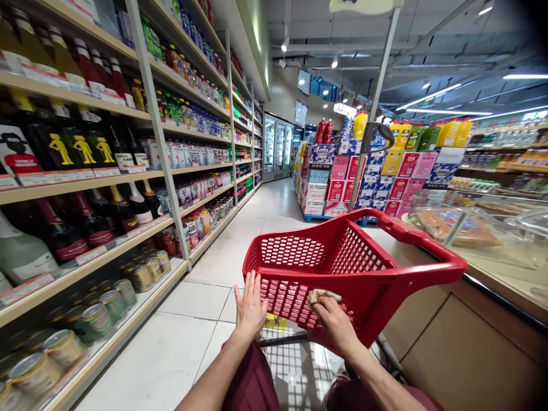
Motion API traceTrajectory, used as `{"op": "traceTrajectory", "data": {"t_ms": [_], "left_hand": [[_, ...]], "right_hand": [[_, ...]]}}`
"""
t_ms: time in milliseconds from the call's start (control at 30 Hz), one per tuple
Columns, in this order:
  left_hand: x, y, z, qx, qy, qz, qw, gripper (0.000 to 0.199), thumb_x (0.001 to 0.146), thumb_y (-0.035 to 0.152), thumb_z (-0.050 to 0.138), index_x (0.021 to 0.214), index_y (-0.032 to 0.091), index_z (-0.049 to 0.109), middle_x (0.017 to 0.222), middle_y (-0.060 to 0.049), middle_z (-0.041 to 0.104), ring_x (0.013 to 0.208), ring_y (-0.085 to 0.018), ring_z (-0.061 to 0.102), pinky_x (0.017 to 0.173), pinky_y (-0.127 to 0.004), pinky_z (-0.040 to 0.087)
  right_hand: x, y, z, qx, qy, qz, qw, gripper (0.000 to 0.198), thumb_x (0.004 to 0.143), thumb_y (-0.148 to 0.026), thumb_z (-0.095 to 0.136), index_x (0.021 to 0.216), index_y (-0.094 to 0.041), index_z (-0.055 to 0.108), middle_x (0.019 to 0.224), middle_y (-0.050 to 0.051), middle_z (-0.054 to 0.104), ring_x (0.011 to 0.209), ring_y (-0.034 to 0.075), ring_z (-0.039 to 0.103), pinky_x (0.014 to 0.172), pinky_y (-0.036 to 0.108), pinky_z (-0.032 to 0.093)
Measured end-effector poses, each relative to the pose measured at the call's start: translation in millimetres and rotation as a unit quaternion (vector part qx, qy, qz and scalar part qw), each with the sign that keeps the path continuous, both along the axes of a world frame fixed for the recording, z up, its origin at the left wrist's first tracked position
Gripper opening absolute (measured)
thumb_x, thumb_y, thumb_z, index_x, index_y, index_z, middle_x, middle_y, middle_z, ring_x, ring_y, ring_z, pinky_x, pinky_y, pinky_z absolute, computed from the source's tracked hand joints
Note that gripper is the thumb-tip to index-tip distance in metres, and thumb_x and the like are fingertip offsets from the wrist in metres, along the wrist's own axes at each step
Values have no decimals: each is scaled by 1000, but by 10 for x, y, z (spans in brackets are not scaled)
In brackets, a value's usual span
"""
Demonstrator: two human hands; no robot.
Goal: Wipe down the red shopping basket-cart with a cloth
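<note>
A red plastic shopping cart point(368, 285) stands side-on in front of me, its handle to the right. My left hand point(250, 305) lies with fingers stretched out against the near left corner of its basket. My right hand point(334, 319) is closed on a pale, stained cloth point(322, 295), which touches the holed side wall of the basket. Part of the cloth is hidden under the fingers. A yellow label point(276, 321) shows low on the cart between my hands.
Shelves of bottles and cans point(98, 177) run along the left. To the right is a counter with a glass case point(483, 228). Stacked drink boxes point(342, 188) stand behind the cart, beside a metal pole point(379, 74). A tiled aisle point(205, 297) leads to glass-door fridges point(278, 145).
</note>
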State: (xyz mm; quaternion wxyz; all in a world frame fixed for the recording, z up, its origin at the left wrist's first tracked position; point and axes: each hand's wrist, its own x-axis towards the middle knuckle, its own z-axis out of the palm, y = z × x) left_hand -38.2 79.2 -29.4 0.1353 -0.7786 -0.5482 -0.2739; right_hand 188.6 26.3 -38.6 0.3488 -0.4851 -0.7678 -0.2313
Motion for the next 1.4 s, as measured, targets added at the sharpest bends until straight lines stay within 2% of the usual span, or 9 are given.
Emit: {"op": "traceTrajectory", "data": {"t_ms": [133, 233, 433, 633, 733, 867, 1067, 1267, 1400], "left_hand": [[-317, -6, -75, -21, -13, 55, 998, 57, 78, 16, 40, 133, 13, 28, 139, -16, 31, 129, -26, 26, 101, -56, 21], [-492, -34, -104, -44, -5, 68, 997, 54, 77, 15, 41, 130, 13, 33, 139, -16, 31, 129, -25, 27, 101, -56, 21], [-736, -82, -176, -64, -10, 79, 995, 50, 77, 14, 41, 127, 13, 39, 138, -15, 32, 128, -25, 28, 101, -54, 22], [-697, -79, -171, -61, -15, 69, 996, 50, 77, 14, 41, 126, 15, 39, 139, -14, 32, 128, -23, 28, 102, -52, 22], [-697, -86, -180, -66, -14, 73, 995, 48, 77, 14, 40, 125, 14, 40, 138, -14, 33, 128, -24, 29, 101, -53, 22], [-712, -94, -213, -63, -14, 71, 995, 48, 76, 13, 40, 125, 14, 40, 137, -15, 35, 127, -24, 30, 101, -53, 22], [-479, -87, -133, -67, -17, 51, 996, 49, 76, 14, 40, 126, 14, 39, 138, -15, 34, 128, -24, 29, 101, -53, 22], [-256, -119, -82, -42, -7, 10, 999, 52, 76, 14, 40, 128, 16, 37, 137, -14, 35, 127, -24, 30, 101, -53, 23], [-102, -134, -69, -40, -4, 6, 999, 53, 76, 13, 40, 129, 16, 35, 138, -14, 34, 128, -24, 29, 102, -53, 23]], "right_hand": [[-496, 243, 125, 53, -4, 53, 997, 24, 85, -16, 38, 97, -19, 58, 103, 9, 55, 92, 19, 50, 81, 33, 44], [-781, 485, 190, 62, -50, 44, 996, 29, 84, -14, 38, 108, -17, 55, 112, 11, 53, 98, 21, 48, 84, 36, 42], [-974, 576, 28, -3, -166, 36, 985, 35, 83, -10, 38, 115, -16, 51, 87, 7, 59, 78, 18, 52, 67, 30, 44], [-1233, 748, 280, 38, -160, 64, 984, 33, 83, -17, 44, 115, -18, 52, 119, 9, 53, 111, 23, 44, 94, 42, 34], [-1179, 781, 67, 32, -208, 115, 971, 31, 82, -18, 47, 111, -16, 56, 126, 6, 49, 121, 22, 37, 100, 39, 30], [-1079, 662, -222, 6, -218, 147, 965, 24, 83, -18, 46, 102, -18, 61, 112, 4, 60, 114, 16, 46, 95, 33, 38], [-993, 624, 90, 62, -133, 88, 985, 37, 84, -13, 41, 119, -17, 50, 129, 6, 48, 126, 20, 32, 102, 42, 32], [-700, 419, -133, 77, -154, 110, 979, 29, 86, -16, 38, 104, -18, 61, 115, 3, 59, 118, 18, 43, 95, 36, 41], [-560, 341, 118, 88, -110, 53, 989, 38, 85, -10, 35, 120, -16, 50, 127, 6, 49, 126, 21, 32, 101, 43, 33]]}}
